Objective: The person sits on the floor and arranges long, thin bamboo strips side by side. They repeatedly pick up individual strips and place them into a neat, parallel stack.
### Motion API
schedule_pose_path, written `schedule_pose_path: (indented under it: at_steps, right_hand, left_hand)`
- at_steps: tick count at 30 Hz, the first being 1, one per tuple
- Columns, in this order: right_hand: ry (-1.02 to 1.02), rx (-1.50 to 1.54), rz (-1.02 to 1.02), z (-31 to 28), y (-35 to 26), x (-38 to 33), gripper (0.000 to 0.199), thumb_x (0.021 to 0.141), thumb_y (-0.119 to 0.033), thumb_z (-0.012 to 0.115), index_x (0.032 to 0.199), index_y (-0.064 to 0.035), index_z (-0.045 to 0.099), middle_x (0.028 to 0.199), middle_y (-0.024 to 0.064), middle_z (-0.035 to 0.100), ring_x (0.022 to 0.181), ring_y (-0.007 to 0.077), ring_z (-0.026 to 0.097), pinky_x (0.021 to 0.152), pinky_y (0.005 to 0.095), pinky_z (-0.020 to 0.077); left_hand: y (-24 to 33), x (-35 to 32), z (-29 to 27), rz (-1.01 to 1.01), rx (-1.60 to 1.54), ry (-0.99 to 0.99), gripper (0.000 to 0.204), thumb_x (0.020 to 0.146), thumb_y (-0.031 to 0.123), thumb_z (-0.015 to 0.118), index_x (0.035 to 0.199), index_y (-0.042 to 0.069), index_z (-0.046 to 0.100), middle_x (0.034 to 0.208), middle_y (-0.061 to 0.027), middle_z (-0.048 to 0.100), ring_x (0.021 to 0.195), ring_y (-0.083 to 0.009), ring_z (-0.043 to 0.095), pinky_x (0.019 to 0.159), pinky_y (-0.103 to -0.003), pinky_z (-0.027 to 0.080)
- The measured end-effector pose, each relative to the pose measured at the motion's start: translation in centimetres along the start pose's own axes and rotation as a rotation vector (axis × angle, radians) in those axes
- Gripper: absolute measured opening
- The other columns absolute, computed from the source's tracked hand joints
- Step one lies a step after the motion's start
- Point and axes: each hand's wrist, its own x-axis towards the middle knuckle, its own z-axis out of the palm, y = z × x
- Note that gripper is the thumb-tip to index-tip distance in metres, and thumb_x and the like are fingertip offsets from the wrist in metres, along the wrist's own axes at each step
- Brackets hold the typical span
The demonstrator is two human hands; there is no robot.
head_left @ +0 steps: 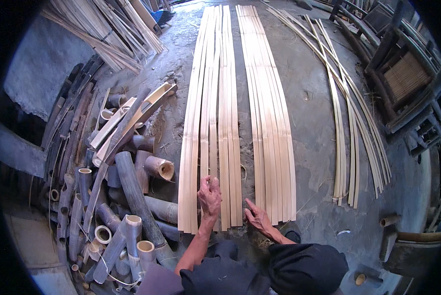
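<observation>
Two bands of long, pale split-bamboo strips lie flat on a grey concrete floor, running away from the viewer and appearing to bow outward in the wide lens. In the left band of strips (210,123) the slats sit edge to edge with a few narrow gaps, their near ends uneven. The right band of strips (269,123) lies just beside it, packed tighter, a thin floor gap between the two.

I count two hands, a left hand (209,195) and a right hand (258,217), and three spreads of bamboo slats on the floor (309,93): a left band (211,118), a middle band (269,118) and a looser bundle (351,128). The slats and the cut bamboo tubes (127,196) are too many to count.
</observation>
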Motion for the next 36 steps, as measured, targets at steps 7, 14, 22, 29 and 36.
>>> schedule_pose_path:
  at_steps: [7, 14, 22, 29, 36]
  right_hand:
    - [-0.013, 0.161, 0.086, -1.2, -2.0, -1.1, 0.040, 0.101, -0.023, 0.050, 0.138, -0.0072, 0.050, 0.072, 0.0040, 0.060, 0.062, 0.0105, 0.051, 0.058, 0.0265, 0.0447]
    - [-0.025, 0.262, 0.181, -1.6, -4.1, -1.8, 0.036, 0.100, -0.030, 0.049, 0.124, -0.0047, 0.059, 0.073, 0.0099, 0.058, 0.066, 0.0160, 0.051, 0.064, 0.0316, 0.0458]
    - [-0.047, 0.073, 0.164, -2.0, -3.6, -2.4, 0.031, 0.098, -0.029, 0.053, 0.090, 0.0013, 0.049, 0.069, 0.0181, 0.042, 0.064, 0.0216, 0.044, 0.061, 0.0373, 0.0409]
    - [0.089, 0.096, 0.109, -1.9, -3.0, -2.9, 0.047, 0.095, -0.017, 0.059, 0.139, -0.0078, 0.045, 0.067, 0.0064, 0.040, 0.060, 0.0138, 0.036, 0.054, 0.0301, 0.0357]
    - [0.086, 0.028, -0.001, -0.4, 1.1, -3.0, 0.063, 0.095, -0.014, 0.058, 0.150, -0.0118, 0.029, 0.074, 0.0041, 0.051, 0.062, 0.0120, 0.040, 0.056, 0.0288, 0.0391]
  left_hand:
    - [3.5, -1.0, 4.3, 0.089, -0.223, -0.041, 0.034, 0.099, 0.033, 0.053, 0.107, 0.000, 0.051, 0.057, -0.0033, 0.053, 0.048, -0.0104, 0.054, 0.042, -0.029, 0.044]
    - [0.3, 0.6, 9.8, -0.124, -0.352, -0.203, 0.035, 0.100, 0.031, 0.050, 0.115, -0.001, 0.051, 0.060, -0.0010, 0.050, 0.045, -0.0084, 0.049, 0.039, -0.024, 0.042]
    - [-0.7, -1.5, 11.6, -0.105, -0.293, -0.255, 0.027, 0.100, 0.028, 0.050, 0.106, 0.001, 0.050, 0.057, -0.0029, 0.050, 0.045, -0.0108, 0.052, 0.040, -0.027, 0.044]
    - [-2.7, -2.1, 12.4, -0.103, -0.235, -0.315, 0.029, 0.100, 0.028, 0.047, 0.108, 0.000, 0.048, 0.063, -0.0104, 0.056, 0.054, -0.0221, 0.059, 0.048, -0.036, 0.049]
    - [-6.0, -2.3, 13.6, 0.218, 0.038, -0.184, 0.037, 0.096, 0.024, 0.050, 0.120, -0.003, 0.046, 0.087, -0.0235, 0.061, 0.079, -0.0407, 0.060, 0.070, -0.046, 0.048]
